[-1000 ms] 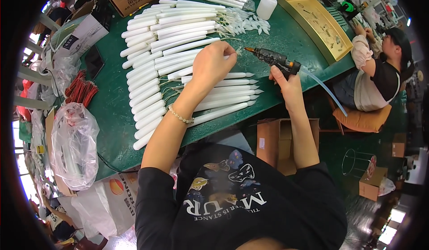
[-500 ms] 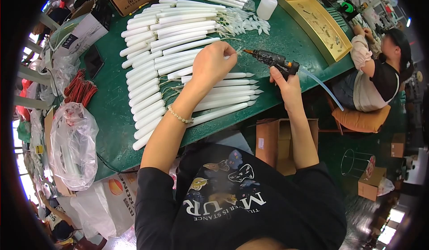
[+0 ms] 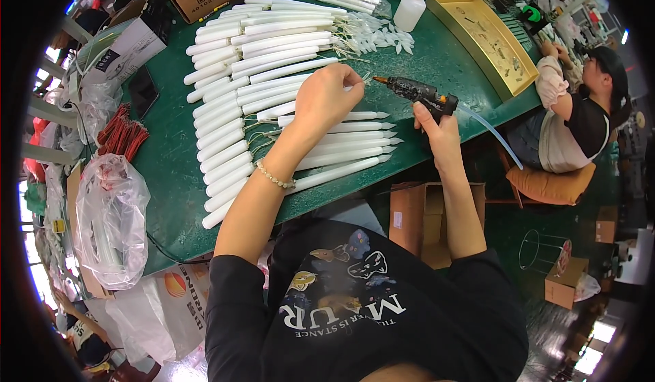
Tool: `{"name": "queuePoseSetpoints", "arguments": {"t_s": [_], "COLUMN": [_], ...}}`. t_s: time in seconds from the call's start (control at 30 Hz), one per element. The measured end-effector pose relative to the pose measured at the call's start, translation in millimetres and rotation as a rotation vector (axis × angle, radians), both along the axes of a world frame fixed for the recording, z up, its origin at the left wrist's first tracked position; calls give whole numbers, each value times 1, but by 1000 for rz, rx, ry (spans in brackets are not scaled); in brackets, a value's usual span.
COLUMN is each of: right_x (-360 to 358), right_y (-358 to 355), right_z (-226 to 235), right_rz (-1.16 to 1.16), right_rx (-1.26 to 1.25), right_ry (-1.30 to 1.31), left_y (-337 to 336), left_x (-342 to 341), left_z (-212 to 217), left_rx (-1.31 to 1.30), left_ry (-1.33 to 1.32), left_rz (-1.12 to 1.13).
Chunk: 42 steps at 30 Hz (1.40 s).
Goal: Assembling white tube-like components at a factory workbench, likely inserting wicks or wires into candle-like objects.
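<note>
1. The right hand (image 3: 437, 126) is wrapped tight round the handle of a black glue gun (image 3: 417, 93), nozzle aimed left, a clear glue stick trailing out of its back.
2. The left hand (image 3: 326, 95) is closed, pinching a small white piece at its fingertips, just beside the nozzle. The piece is too small to make out properly.
3. Fingertips and hot nozzle sit very close. I'd say a burn is the likeliest slip, should the gun drift or the glue run on.
4. Too much glue could string across the green table (image 3: 437, 54) or onto the candles (image 3: 348, 151) lying under the left wrist and gum them together.
5. The left forearm lies over that row; a careless drag could roll candles off the near edge.
6. Those candles are long, slim, white sticks with pointed flame-shaped tips, lying side by side, tips to the right.
7. More white tubes (image 3: 225, 109) are fanned out to the left, without tips as far as I can see.
8. A white squeeze bottle (image 3: 411, 10) stands behind, next to a yellow tray (image 3: 477, 37).
</note>
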State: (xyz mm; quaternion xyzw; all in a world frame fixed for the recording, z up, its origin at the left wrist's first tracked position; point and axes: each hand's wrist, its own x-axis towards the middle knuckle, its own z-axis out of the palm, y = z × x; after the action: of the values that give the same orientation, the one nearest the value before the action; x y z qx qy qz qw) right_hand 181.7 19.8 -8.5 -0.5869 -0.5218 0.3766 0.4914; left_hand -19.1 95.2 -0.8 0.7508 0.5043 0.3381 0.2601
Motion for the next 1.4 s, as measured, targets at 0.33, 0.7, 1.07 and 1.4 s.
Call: {"name": "queuePoseSetpoints", "arguments": {"t_s": [0.33,0.7,1.07,1.4], "right_x": [0,75,86,28], "right_y": [1,36,80,160], "right_z": [-1,6,49,1], "right_rz": [-3,-88,-217,100], "right_rx": [25,-229,29,162], "right_ry": [49,-59,-1281,-1109], "left_y": [0,0,-4,-9], "left_x": [-1,0,-1,-2], "left_z": [1,-5,-4,5], "left_rx": [-12,2,-34,-45], "left_ry": [-5,-39,55,-2], "left_rz": [-1,-24,-22,-63]}}
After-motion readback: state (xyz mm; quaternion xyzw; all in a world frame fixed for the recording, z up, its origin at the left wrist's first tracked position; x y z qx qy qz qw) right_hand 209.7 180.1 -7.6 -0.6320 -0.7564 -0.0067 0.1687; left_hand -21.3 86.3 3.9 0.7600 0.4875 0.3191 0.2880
